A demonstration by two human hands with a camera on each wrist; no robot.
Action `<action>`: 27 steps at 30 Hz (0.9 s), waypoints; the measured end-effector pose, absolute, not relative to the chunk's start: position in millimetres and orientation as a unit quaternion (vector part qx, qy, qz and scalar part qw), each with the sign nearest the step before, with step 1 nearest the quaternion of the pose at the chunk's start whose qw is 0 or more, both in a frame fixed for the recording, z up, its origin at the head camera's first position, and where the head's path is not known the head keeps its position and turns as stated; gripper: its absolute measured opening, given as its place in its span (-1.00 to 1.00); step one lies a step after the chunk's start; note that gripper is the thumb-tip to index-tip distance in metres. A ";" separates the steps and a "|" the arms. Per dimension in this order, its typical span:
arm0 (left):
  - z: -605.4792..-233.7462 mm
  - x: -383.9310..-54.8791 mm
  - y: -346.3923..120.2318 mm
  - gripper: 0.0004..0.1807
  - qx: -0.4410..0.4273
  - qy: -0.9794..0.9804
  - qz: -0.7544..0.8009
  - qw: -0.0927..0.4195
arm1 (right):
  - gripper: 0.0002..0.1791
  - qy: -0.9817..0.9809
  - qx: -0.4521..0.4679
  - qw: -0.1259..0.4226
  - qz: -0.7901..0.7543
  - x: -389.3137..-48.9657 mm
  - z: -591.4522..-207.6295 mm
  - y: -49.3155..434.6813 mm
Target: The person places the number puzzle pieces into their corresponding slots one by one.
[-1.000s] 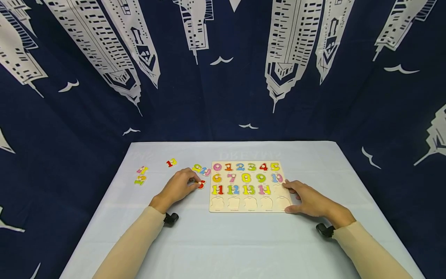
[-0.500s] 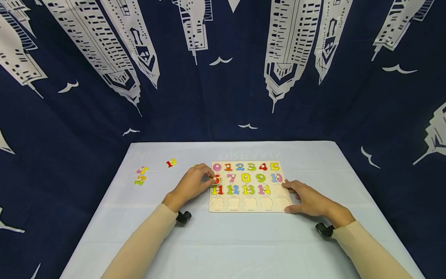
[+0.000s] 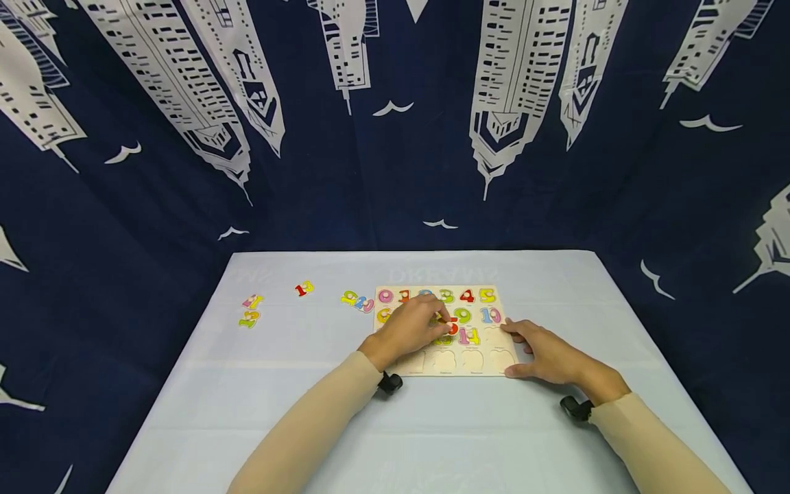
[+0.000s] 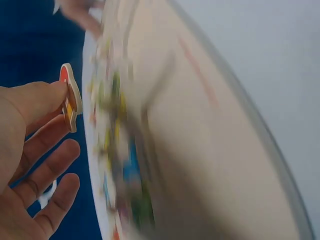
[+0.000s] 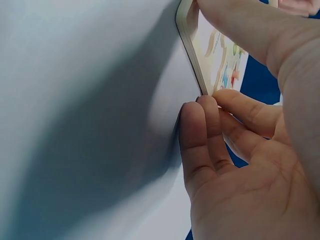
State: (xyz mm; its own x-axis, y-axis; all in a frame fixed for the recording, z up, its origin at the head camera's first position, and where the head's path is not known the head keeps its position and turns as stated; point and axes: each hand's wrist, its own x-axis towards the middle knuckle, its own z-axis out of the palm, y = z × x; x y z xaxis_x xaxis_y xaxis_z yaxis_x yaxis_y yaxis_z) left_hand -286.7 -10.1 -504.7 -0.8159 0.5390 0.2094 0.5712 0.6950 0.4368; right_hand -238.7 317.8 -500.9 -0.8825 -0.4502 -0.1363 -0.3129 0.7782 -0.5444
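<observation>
My left hand point(image 3: 410, 329) is over the middle of a wooden number puzzle board point(image 3: 458, 370). Between thumb and fingertips it pinches a number puzzle piece point(image 3: 453, 329) with a red 5 showing. In the left wrist view this puzzle piece point(image 4: 71, 97) is seen edge-on, red and yellow-orange, above the blurred board. The other fingers of that hand spread loosely below it. My right hand point(image 3: 549, 353) rests at the board's right edge, thumb at the near corner and extended fingertips farther up. Number pieces fill the upper rows; the front row shows bare recesses.
Left of the board lie a yellow-green piece point(image 3: 349, 298) and a blue-pink piece point(image 3: 364, 304). Farther left are a red-yellow piece point(image 3: 304, 288), a pink-yellow piece point(image 3: 252, 301) and another yellow-green piece point(image 3: 249, 319). A dark blue patterned cloth point(image 3: 382, 171) hangs behind the white table point(image 3: 432, 439).
My left hand has picked up the red-numbered piece from the table left of the board and carried it right, over the board's middle. The right hand stays at the edge.
</observation>
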 end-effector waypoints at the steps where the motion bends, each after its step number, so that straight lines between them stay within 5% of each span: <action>1: -506.0 -286.8 -0.6 -0.86 -0.306 -0.920 -0.245 0.028 | 0.10 0.933 -0.205 0.131 -0.264 -238.6 -501.5 318.3; 14: -521.0 -291.6 88.3 -0.92 -0.326 -0.930 -0.168 0.023 | 0.15 0.920 -0.209 0.142 -0.298 -239.9 -508.9 322.9; 27: -523.0 -289.0 110.2 -0.92 -0.296 -0.946 -0.117 0.052 | 0.14 0.921 -0.212 0.143 -0.295 -239.3 -509.3 325.8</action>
